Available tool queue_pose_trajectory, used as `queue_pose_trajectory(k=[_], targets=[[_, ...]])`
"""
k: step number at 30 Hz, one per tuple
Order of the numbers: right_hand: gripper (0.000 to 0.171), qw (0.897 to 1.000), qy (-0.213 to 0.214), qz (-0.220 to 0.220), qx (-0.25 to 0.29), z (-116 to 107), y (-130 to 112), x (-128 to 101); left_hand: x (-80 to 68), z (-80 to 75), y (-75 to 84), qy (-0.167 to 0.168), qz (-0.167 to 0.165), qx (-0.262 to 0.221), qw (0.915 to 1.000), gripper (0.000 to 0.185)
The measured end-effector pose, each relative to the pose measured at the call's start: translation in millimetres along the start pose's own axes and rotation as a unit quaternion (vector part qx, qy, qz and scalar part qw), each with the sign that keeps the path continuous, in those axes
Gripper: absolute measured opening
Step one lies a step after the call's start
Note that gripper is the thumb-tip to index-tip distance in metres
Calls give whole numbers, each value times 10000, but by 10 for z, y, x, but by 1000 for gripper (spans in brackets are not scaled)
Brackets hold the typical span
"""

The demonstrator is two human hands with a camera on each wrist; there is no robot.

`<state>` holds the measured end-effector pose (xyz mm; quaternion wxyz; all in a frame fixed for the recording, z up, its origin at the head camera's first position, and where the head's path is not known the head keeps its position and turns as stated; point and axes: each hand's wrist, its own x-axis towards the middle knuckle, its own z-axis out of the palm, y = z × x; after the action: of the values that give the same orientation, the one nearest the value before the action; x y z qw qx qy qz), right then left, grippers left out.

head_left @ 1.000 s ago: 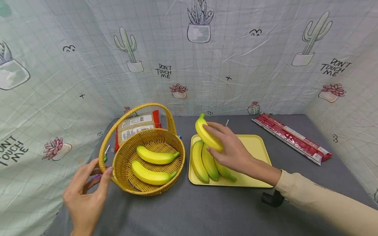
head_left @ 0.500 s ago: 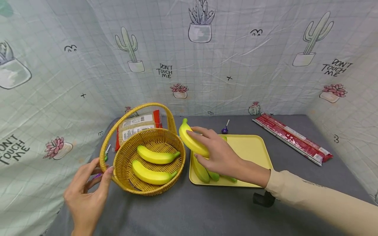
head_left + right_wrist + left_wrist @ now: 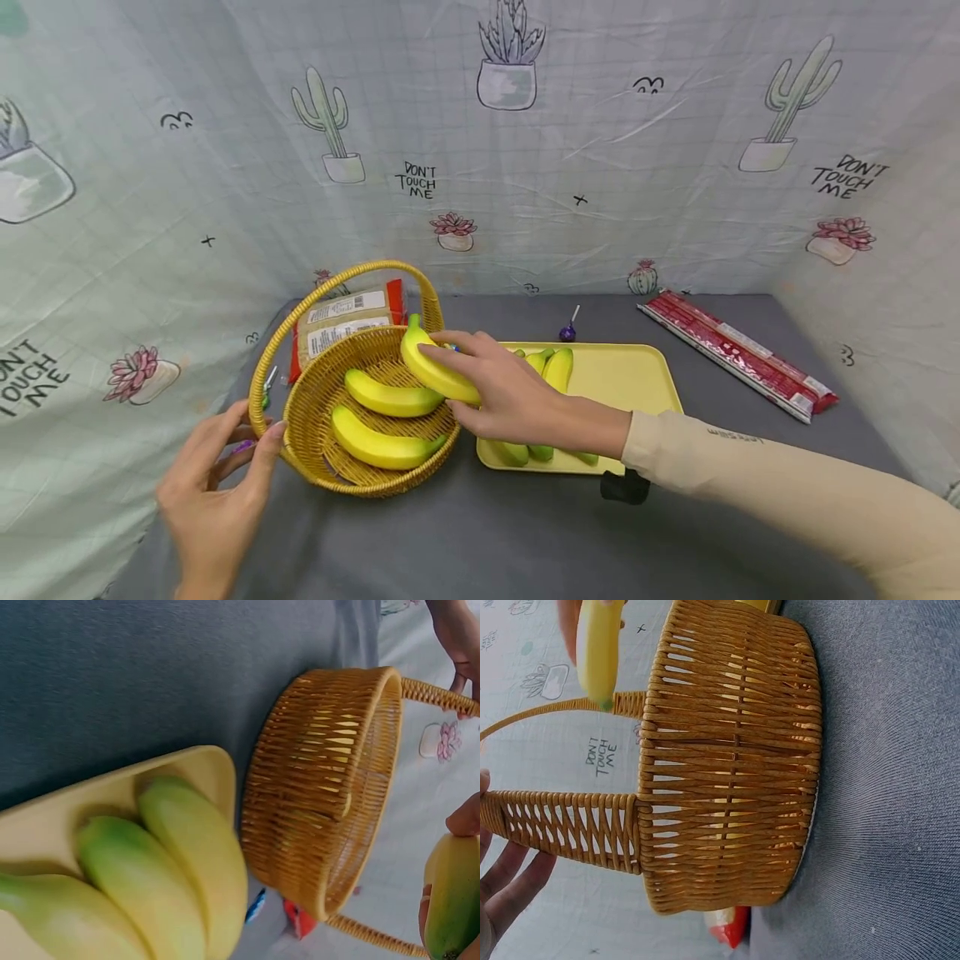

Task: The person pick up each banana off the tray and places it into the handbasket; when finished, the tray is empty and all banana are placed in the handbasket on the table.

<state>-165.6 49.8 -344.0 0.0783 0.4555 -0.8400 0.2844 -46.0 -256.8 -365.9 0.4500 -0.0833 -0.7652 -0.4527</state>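
Observation:
My left hand (image 3: 217, 492) grips the handle (image 3: 264, 367) of a yellow-brown wicker basket (image 3: 300, 467) near its lower left end. Two bananas lie inside: an upper banana (image 3: 386, 395) and a lower banana (image 3: 382, 442). Over the basket's right rim, my right hand (image 3: 502, 387) holds another banana (image 3: 431, 367), stem pointing up and away. The left wrist view shows this held banana (image 3: 600, 652) above the rim level. To the right, a yellow tray (image 3: 637, 383) carries three more bananas (image 3: 142, 892), partly hidden by my right hand in the head view.
Behind the basket lies a bag with red ends (image 3: 348, 317). A purple lollipop (image 3: 567, 332) is behind the tray, and a long red packet (image 3: 738, 350) lies at the back right. Another lollipop (image 3: 268, 387) sits left of the basket. A patterned cloth (image 3: 570, 150) surrounds the grey table (image 3: 465, 533).
My right hand has carried the banana left, from above the tray to over the basket's right rim. The left hand keeps its hold on the handle. The purple lollipop has come into view.

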Motion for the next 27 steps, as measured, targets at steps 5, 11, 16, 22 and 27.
queue_pose_trajectory(k=[5, 11, 16, 22, 27], targets=[[68, 9996, -172, -224, 17, 40, -54, 176, -7, 17, 6, 8, -51, 88, 9999, 39], [67, 9985, -489, -255, -52, 122, -104, 363, 2, 34, 39, -24, -28, 115, 9999, 39], [67, 9972, -622, -291, -280, 207, -126, 505, 10, 22, 55, -44, -13, 127, 9999, 39], [68, 9962, -635, -292, -520, 279, -120, 618, -4, -3, 24, -74, -42, 112, 9999, 40], [68, 9956, -745, -271, -507, 343, -117, 675, -3, -13, 11, -107, -73, 12, 9999, 41]])
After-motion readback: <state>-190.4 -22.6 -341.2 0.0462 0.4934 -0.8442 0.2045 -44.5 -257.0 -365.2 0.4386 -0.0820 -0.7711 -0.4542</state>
